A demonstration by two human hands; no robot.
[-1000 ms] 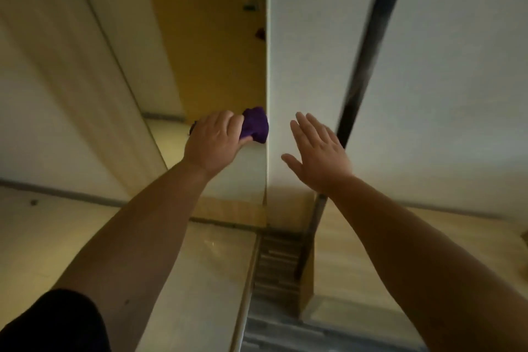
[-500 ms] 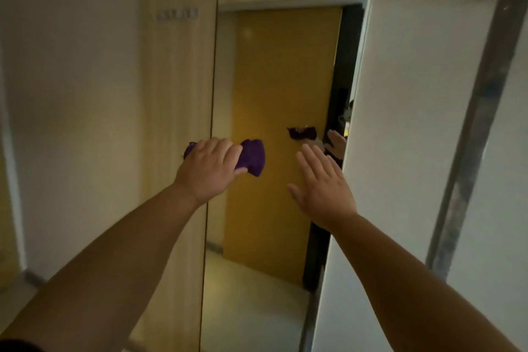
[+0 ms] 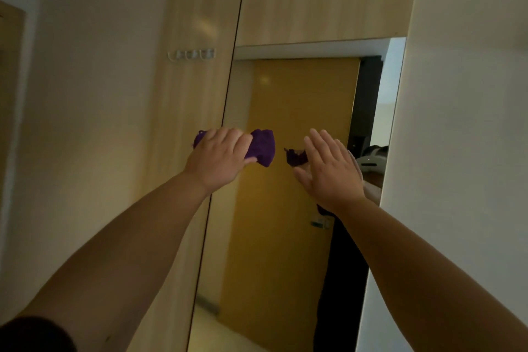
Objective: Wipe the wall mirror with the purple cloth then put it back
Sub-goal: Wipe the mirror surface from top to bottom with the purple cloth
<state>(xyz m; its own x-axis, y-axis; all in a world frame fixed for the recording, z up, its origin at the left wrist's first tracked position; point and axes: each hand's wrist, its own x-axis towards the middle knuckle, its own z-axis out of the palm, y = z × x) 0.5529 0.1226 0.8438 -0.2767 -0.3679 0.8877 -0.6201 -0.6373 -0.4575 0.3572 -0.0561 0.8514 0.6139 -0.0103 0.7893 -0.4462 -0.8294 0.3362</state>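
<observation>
A tall wall mirror is set in a light wood panel, reflecting a yellow door. My left hand grips a bunched purple cloth and holds it up at the mirror's left edge, about mid-height. My right hand is raised in front of the glass with straight fingers, holding nothing; whether it touches the mirror I cannot tell. The cloth's reflection shows just left of that hand.
A white wall corner juts out on the right, covering the mirror's right side. A row of white hooks hangs on the wood panel upper left. A plain wall lies to the left.
The view has swung up from the floor to the mirror's upper part. Both hands stay raised in the same pose, the left still gripping the cloth.
</observation>
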